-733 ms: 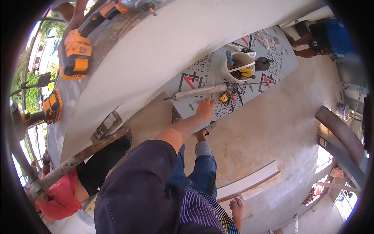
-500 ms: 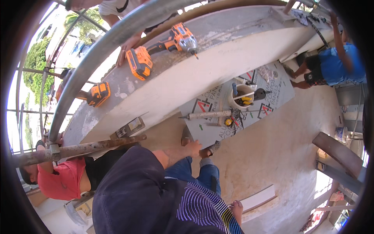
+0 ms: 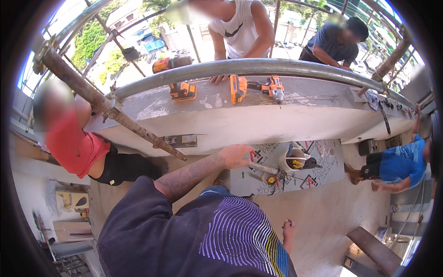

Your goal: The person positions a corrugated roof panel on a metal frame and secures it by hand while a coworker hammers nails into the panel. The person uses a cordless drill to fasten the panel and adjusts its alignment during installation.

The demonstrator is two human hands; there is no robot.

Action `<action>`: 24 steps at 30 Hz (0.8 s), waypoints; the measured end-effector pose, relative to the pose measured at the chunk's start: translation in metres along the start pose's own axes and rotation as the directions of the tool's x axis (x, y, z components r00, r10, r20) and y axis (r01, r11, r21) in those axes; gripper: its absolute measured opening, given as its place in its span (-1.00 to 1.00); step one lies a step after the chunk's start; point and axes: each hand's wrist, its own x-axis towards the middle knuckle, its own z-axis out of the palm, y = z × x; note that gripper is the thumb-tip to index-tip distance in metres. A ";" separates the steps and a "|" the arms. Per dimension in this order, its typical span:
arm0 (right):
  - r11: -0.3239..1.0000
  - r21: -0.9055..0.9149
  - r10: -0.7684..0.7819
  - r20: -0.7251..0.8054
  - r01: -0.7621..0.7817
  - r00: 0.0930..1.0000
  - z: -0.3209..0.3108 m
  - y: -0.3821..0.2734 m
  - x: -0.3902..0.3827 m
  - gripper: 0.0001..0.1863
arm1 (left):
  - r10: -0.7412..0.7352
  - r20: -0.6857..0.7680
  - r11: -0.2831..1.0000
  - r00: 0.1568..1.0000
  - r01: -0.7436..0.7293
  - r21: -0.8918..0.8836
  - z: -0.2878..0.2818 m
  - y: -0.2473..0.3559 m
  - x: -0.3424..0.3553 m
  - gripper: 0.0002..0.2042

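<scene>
My left hand (image 3: 236, 156) reaches out over the left edge of a printed grey panel (image 3: 244, 187), fingers stretched and nothing seen in them. Nearest to it lies a long pale tube tool (image 3: 263, 167), partly hidden behind the hand. Beside the tube are a yellow tape measure (image 3: 271, 180) and a white bucket (image 3: 283, 162) holding hand tools. Lower right, beside my shirt, my right hand (image 3: 288, 227) hangs with its fingers curled in; no object shows in it. Both hands are apart from the orange impact driver (image 3: 274, 87) on the ledge.
A curved concrete ledge (image 3: 207, 98) crosses ahead, with a metal rail (image 3: 221, 71) above it and a rusty scaffold pipe (image 3: 138, 130) slanting at left. Another orange cordless tool (image 3: 183, 91) stands there. Co-workers are beyond the ledge, at left in red (image 3: 76, 143) and at right in blue (image 3: 401, 164).
The view has tilted up and turned, bringing two people beyond the ledge into sight. My left hand has moved from near my feet to the panel's left edge.
</scene>
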 end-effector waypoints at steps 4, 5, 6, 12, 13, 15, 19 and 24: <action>0.961 -0.017 -0.273 0.107 0.276 0.956 0.004 -0.119 0.049 -0.49 | -0.092 -0.245 0.994 0.965 0.073 -0.086 -0.019 -0.013 -0.046 -0.48; 0.933 0.003 -0.355 0.147 0.359 0.923 0.007 -0.149 0.059 -0.49 | -0.126 -0.296 0.990 0.947 0.103 -0.093 -0.026 -0.024 -0.056 -0.48; 0.906 -0.006 -0.414 0.185 0.423 0.891 0.013 -0.182 0.065 -0.50 | -0.227 -0.454 0.972 0.862 0.174 -0.156 -0.033 -0.039 -0.066 -0.48; 0.653 -0.035 -0.676 0.424 0.757 0.603 0.102 -0.386 0.006 -0.58 | -0.392 -0.919 0.899 -0.049 0.190 -0.393 -0.165 -0.165 -0.075 -0.35; 0.633 0.009 -0.689 0.463 0.774 0.558 0.123 -0.412 -0.004 -0.59 | -0.287 -0.953 0.903 -0.097 0.306 -0.303 -0.185 -0.194 -0.064 -0.28; 0.515 0.023 -0.738 0.520 0.857 0.430 0.160 -0.458 -0.024 -0.60 | -0.260 -0.955 0.946 0.143 0.236 -0.223 -0.208 -0.234 -0.032 -0.32; 0.297 0.112 -0.791 0.585 0.948 0.179 0.245 -0.548 -0.081 -0.61 | -0.087 -0.995 0.990 0.056 -0.104 -0.092 -0.228 -0.323 -0.016 -0.68; 0.166 0.062 -0.797 0.597 0.984 0.097 0.319 -0.633 -0.084 -0.64 | -0.022 -0.973 0.862 0.230 0.497 0.098 -0.182 -0.324 -0.039 -0.60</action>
